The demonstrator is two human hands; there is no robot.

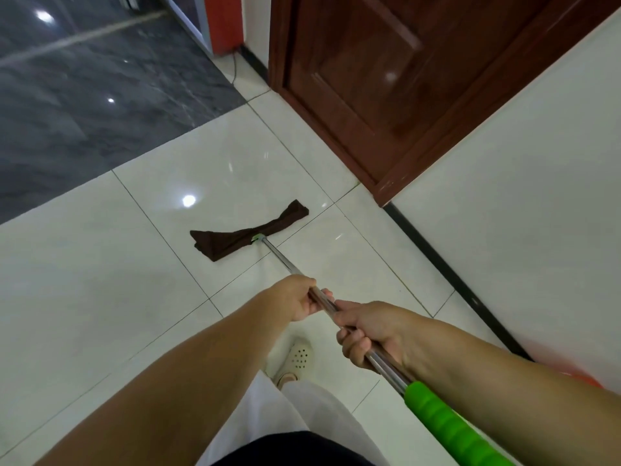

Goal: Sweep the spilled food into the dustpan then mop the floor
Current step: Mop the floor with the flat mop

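Observation:
A flat mop with a dark brown cloth head (248, 232) lies on the white tiled floor (100, 270) ahead of me. Its metal pole (280, 257) runs back toward me and ends in a green grip (447, 425) at the lower right. My left hand (299, 299) grips the pole further down toward the head. My right hand (366, 331) grips it just behind, above the green grip. No spilled food or dustpan is in view.
A dark wooden door (386, 79) stands closed at the upper right, beside a white wall (521, 196) with a black skirting strip (437, 260). Dark marble flooring (84, 95) begins at the upper left. My foot in a cream perforated shoe (297, 359) stands under the pole.

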